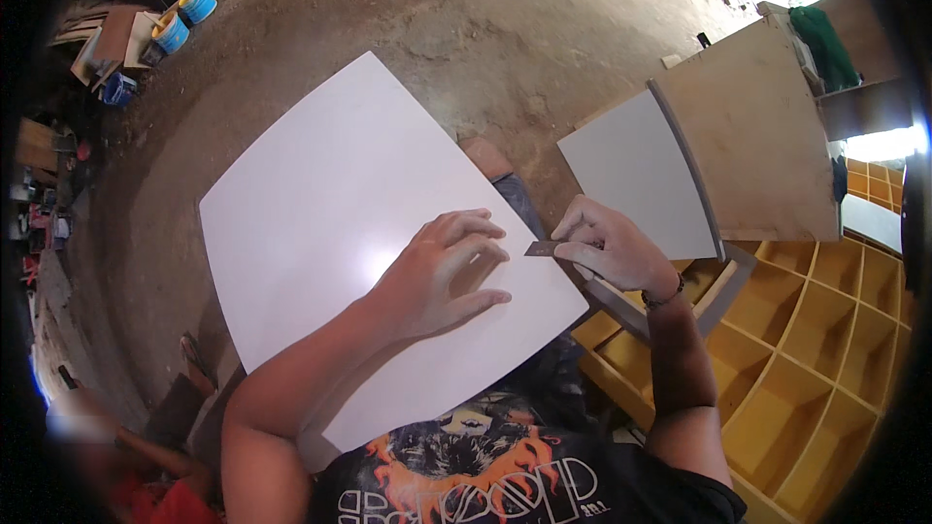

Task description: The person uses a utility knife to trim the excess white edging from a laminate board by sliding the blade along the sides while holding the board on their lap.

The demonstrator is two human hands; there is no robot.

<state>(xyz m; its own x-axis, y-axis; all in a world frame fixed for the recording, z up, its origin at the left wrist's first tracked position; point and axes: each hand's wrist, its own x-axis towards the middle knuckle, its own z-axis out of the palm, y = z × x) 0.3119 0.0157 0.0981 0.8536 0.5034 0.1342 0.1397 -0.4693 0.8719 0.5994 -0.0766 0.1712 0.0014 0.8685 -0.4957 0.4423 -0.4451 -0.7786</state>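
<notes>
A large white board (330, 155) lies across my lap. My left hand (456, 267) rests on its right half, fingers apart and slightly bent. My right hand (607, 247) grips a small flat dark blade-like piece (540, 248), its end at the board's right edge, a short way right of my left fingertips. A grey-and-wood frame piece (723, 281) lies behind my right hand and wrist.
At right, a grey-white panel (631, 165) lies against a plywood box (752, 126), above yellow gridded shelving (796, 359). Buckets (170, 32) and scrap boards (116, 44) stand at upper left on the dirt floor (485, 29). Another person's arm (165, 456) shows at lower left.
</notes>
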